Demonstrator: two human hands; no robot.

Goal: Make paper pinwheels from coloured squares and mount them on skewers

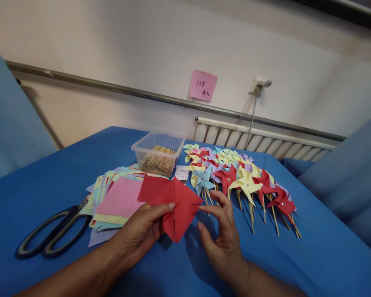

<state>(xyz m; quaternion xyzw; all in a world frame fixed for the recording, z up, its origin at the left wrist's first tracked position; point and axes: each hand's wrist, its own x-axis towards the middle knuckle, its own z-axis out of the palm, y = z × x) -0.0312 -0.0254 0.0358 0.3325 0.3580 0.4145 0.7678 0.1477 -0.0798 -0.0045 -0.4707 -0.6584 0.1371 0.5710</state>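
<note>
A red paper square (185,202) with slits cut in from its corners is pinched between the thumb and fingers of my left hand (145,231). One part of the red paper spreads out to the left, behind my thumb. Just right of its right-hand corner, my right hand (222,235) has its fingers apart, the fingertips close to the paper's edge. Whether a fingertip touches the paper is hard to tell. Left of my left hand lies a stack of coloured paper squares (120,196), pink on top.
Scissors (62,231) with dark handles lie at the left, blades partly under the paper stack. A clear plastic box (157,152) of thin sticks stands behind. Many finished paper pinwheels (245,183) on sticks lie to the right on the blue cloth (315,247). A radiator (228,134) is behind.
</note>
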